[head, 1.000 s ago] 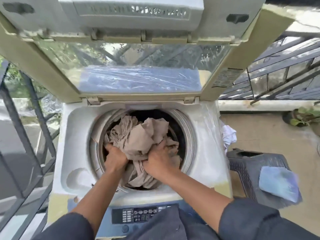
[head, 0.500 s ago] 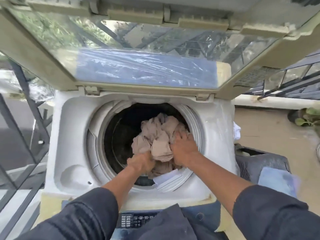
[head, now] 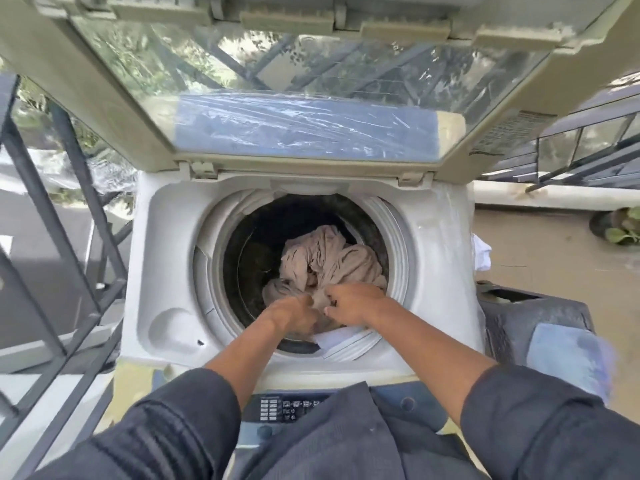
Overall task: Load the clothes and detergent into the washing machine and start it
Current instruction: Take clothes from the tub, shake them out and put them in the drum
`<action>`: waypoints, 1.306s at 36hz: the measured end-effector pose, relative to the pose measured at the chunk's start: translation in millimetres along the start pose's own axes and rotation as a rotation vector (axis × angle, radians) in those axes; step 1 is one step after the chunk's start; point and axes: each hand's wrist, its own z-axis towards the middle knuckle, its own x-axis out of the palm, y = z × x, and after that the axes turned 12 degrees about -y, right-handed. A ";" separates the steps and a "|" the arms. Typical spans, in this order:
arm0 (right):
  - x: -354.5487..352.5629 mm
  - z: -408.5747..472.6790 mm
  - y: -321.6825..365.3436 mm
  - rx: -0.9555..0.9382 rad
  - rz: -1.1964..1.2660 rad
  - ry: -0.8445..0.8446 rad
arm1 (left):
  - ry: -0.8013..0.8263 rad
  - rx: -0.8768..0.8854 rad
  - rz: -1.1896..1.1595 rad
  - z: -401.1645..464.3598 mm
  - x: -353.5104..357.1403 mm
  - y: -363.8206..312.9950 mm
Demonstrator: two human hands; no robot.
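A white top-loading washing machine (head: 166, 271) stands in front of me with its glass lid (head: 304, 81) raised. A beige cloth (head: 325, 261) lies bunched inside the dark drum (head: 252, 258), toward its right side. My left hand (head: 294, 313) and my right hand (head: 349, 304) are both at the near rim of the drum. Each has its fingers closed on the near edge of the cloth. The control panel (head: 291, 407) shows just below my forearms, partly hidden by my dark shirt.
A dark plastic basket (head: 533, 306) with a light blue cloth (head: 568, 355) stands on the floor to the right. A white cloth (head: 483, 252) hangs at the machine's right side. A metal railing (head: 52, 237) runs along the left. A potted plant (head: 620, 226) sits far right.
The beige cloth has gone from heaped above the drum rim to lying down inside it. Both my hands moved to the near edge, still gripping the cloth. My view has tilted downward.
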 end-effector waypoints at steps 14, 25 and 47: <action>-20.7 -95.6 -20.4 -0.015 0.458 -0.506 | -0.230 0.274 -0.270 -79.1 -32.0 -25.3; -2.9 -178.7 -85.3 0.114 0.823 -1.010 | -0.543 0.637 -0.333 -136.2 -37.6 -106.0; 101.0 -185.6 -259.9 0.670 1.081 -0.979 | -0.447 1.004 0.268 -103.5 18.6 -301.0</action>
